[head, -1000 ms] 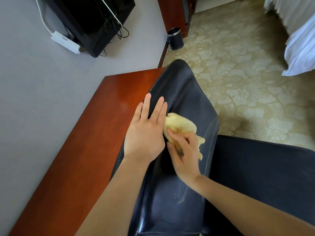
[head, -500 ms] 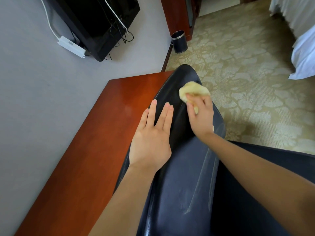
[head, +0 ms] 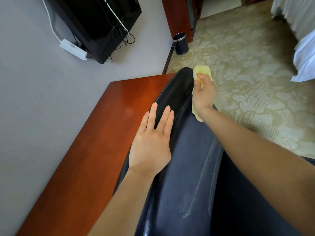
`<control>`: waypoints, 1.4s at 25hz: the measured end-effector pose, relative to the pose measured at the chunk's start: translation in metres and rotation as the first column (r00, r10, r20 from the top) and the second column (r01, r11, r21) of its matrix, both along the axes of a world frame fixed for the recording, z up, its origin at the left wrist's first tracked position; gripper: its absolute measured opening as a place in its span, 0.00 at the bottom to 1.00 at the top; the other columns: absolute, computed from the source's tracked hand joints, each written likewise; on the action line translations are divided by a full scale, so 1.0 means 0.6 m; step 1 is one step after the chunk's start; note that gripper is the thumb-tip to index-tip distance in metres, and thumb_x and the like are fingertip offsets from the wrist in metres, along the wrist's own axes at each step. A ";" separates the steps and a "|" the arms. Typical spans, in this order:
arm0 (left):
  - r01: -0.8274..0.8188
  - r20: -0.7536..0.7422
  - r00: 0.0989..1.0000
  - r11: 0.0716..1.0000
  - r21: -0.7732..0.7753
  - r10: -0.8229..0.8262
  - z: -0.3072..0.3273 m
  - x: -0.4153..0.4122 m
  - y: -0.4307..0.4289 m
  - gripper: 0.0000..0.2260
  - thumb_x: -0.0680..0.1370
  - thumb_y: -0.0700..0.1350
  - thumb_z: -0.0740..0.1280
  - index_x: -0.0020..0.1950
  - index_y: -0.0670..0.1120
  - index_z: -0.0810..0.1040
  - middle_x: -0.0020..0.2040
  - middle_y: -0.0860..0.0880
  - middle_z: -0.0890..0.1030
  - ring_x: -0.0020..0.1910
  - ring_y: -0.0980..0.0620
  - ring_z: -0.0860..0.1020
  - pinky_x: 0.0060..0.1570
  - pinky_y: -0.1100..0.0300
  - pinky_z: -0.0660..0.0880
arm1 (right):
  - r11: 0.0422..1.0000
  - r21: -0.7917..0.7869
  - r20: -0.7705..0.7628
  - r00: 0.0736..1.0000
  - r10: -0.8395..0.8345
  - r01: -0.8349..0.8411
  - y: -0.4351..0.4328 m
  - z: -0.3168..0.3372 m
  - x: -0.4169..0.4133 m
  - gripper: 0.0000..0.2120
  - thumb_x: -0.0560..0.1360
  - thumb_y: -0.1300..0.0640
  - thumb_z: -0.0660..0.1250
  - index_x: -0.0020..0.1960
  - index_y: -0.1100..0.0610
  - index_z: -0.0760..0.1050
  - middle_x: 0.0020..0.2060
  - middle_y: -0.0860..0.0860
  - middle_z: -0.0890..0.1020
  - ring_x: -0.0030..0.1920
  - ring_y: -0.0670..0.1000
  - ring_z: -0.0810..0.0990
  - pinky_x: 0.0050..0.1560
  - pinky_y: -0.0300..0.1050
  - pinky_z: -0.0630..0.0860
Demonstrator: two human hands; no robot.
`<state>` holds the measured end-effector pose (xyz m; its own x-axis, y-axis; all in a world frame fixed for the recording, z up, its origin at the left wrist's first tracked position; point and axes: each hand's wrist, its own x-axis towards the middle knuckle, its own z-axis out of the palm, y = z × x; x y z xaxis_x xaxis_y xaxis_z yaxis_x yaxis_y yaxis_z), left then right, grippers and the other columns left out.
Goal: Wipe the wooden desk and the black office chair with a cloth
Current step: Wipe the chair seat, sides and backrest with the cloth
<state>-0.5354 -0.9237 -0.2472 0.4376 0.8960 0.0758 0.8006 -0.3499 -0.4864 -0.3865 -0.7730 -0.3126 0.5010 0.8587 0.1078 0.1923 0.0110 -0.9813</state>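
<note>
The yellow cloth [head: 203,72] sits at about one o'clock in my view, bunched against the far end of the black office chair [head: 187,167], right on the rounded edge of its backrest. My right hand [head: 203,92] has it clamped, with the fingers curled down over it. One wad sticks out past the knuckles and a second fold shows under the wrist. The cloth touches the leather on the chair's right-hand edge, with the carpet [head: 255,103] beyond it.

My left hand [head: 151,143] lies at six o'clock from the middle of the view, just below centre, flat on the backrest. Its fingers are straight and slightly spread, holding nothing, only pressing on the leather. Pale streaks run along the chair's right seam towards five o'clock.

The wooden desk [head: 102,142] runs from eight o'clock up towards twelve, a reddish top whose edge touches or nearly touches the chair's left side; I cannot tell which. Beside it is a grey wall [head: 42,99].

Farther out, at eleven o'clock, there is a black screen [head: 102,23] with loose cables and a white box [head: 73,49] on a white lead. A small dark bin [head: 181,43] stands at twelve o'clock on the carpet beside a wooden cabinet [head: 175,17], and white bedding [head: 305,57] hangs at two o'clock.
</note>
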 end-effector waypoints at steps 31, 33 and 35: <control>-0.029 -0.136 0.990 0.999 0.020 0.032 0.002 0.007 0.000 0.30 0.79 0.48 0.49 0.77 0.43 0.39 0.78 0.45 0.40 0.74 0.36 0.35 0.73 0.46 0.38 | 0.988 -0.122 -0.204 0.972 -0.117 0.093 -0.196 -0.130 -0.037 0.14 0.79 0.62 0.60 0.62 0.53 0.76 0.54 0.49 0.76 0.55 0.48 0.73 0.57 0.31 0.65; -0.023 -0.139 0.990 0.999 0.024 0.027 0.003 0.007 0.001 0.30 0.78 0.47 0.46 0.77 0.42 0.39 0.78 0.44 0.40 0.74 0.36 0.36 0.73 0.46 0.39 | 1.000 0.006 -0.118 0.993 -0.028 0.028 -0.270 -0.136 -0.070 0.15 0.77 0.66 0.63 0.61 0.53 0.77 0.46 0.39 0.75 0.51 0.46 0.73 0.55 0.26 0.64; -0.019 -0.148 0.989 1.000 0.023 0.022 0.003 0.007 0.000 0.30 0.77 0.47 0.45 0.77 0.42 0.38 0.78 0.43 0.39 0.74 0.35 0.36 0.73 0.46 0.40 | 0.991 0.113 -0.035 0.997 0.070 -0.065 -0.338 -0.143 -0.090 0.17 0.75 0.68 0.65 0.59 0.52 0.78 0.45 0.36 0.75 0.49 0.47 0.74 0.54 0.27 0.66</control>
